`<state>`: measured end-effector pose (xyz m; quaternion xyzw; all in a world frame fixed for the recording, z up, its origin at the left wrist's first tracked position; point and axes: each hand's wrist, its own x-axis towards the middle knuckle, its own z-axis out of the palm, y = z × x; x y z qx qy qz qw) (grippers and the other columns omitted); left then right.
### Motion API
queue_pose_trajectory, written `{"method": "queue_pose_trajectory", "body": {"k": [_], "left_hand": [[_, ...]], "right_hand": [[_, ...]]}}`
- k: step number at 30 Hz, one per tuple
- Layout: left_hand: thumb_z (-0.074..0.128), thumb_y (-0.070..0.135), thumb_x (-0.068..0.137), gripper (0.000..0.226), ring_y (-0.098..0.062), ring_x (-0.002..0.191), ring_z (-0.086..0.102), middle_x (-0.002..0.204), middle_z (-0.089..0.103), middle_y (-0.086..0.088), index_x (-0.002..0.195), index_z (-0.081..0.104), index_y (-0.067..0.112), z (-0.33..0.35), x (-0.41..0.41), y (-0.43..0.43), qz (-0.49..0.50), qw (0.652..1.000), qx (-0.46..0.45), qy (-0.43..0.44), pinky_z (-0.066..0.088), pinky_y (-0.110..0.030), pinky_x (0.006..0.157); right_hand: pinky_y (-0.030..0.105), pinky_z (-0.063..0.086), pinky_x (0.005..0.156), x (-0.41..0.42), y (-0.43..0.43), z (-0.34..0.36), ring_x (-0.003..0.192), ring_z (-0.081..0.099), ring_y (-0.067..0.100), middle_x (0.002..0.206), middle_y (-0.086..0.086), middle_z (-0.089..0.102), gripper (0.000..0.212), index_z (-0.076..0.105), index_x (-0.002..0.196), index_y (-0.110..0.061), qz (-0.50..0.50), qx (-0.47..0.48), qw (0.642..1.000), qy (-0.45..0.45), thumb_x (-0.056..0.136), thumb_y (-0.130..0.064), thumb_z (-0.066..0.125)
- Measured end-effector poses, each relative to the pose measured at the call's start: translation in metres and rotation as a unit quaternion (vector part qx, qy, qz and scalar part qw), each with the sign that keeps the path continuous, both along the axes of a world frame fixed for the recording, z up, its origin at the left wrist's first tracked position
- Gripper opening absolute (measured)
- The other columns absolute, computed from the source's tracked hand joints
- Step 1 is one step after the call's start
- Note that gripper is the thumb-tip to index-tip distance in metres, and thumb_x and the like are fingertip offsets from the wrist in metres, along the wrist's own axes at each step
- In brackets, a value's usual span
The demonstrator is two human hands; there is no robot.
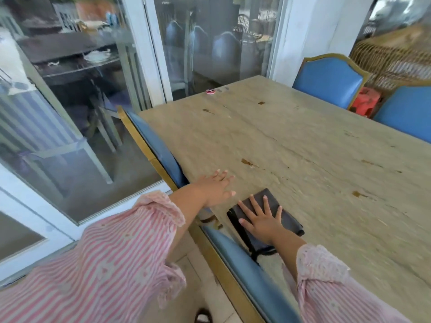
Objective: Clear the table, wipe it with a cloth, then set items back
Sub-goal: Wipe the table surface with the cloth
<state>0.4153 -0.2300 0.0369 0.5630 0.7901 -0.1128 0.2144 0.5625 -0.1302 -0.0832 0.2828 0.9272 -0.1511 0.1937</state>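
worn wooden table [314,145], dark folded cloth [289,220], small pink disc [210,91]

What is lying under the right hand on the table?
The right hand presses flat on a dark folded cloth, which lies on the table. The surface beneath the cloth is covered.
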Motion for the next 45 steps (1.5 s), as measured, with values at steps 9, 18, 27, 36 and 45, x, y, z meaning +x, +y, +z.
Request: {"method": "queue_pose_trajectory", "body": {"k": [9, 18, 27, 36, 45], "left_hand": [[0.017, 0.047, 0.098, 0.060, -0.016, 0.146, -0.008, 0.158, -0.010, 0.003, 0.149, -0.007, 0.026, -0.064, -0.092, 0.029, 0.035, 0.994, 0.099, 0.001, 0.003, -0.042, 0.119], [0.019, 0.044, 0.098, 0.060, -0.015, 0.146, -0.009, 0.158, -0.010, 0.003, 0.149, -0.005, 0.022, -0.118, -0.127, 0.062, 0.035, 0.983, 0.178, -0.029, 0.001, -0.042, 0.118], [0.007, 0.048, 0.090, 0.066, -0.006, 0.142, -0.014, 0.158, -0.007, 0.007, 0.149, -0.006, 0.021, -0.148, -0.124, 0.075, 0.066, 0.964, 0.253, -0.049, -0.012, -0.038, 0.115], [-0.004, 0.057, 0.083, 0.072, -0.005, 0.141, -0.019, 0.153, -0.015, 0.013, 0.146, -0.010, 0.024, -0.145, -0.124, 0.074, 0.025, 0.960, 0.269, -0.070, -0.015, -0.034, 0.115], [-0.006, 0.058, 0.081, 0.076, -0.007, 0.141, -0.021, 0.155, -0.015, 0.008, 0.148, -0.008, 0.022, -0.147, -0.124, 0.076, 0.022, 0.968, 0.244, -0.054, -0.015, -0.032, 0.115]], "right_hand": [[0.060, -0.018, 0.107, -0.116, 0.018, -0.002, 0.142, -0.024, 0.021, 0.156, -0.010, -0.019, 0.078, -0.010, 0.147, -0.037, -0.016, 0.042, 0.995, 0.089, 0.076, -0.069, -0.011], [0.054, -0.020, 0.111, -0.032, 0.035, -0.003, 0.137, -0.031, 0.011, 0.149, -0.026, -0.023, 0.052, -0.019, 0.135, -0.056, -0.022, 0.039, 0.996, 0.081, 0.090, -0.063, 0.006], [0.055, -0.020, 0.107, -0.092, 0.072, -0.007, 0.144, -0.017, 0.013, 0.156, -0.020, -0.011, 0.054, -0.006, 0.144, -0.047, -0.121, 0.065, 0.984, 0.110, 0.095, -0.058, 0.014], [0.056, -0.011, 0.114, -0.010, 0.098, -0.010, 0.145, -0.014, 0.012, 0.152, -0.026, -0.012, 0.055, -0.004, 0.143, -0.052, -0.252, 0.075, 0.960, 0.093, 0.091, -0.063, 0.012], [0.055, -0.012, 0.114, -0.070, 0.085, -0.010, 0.145, -0.014, 0.014, 0.156, -0.019, -0.010, 0.060, -0.008, 0.146, -0.042, -0.222, 0.064, 0.962, 0.142, 0.095, -0.059, 0.018]]}}
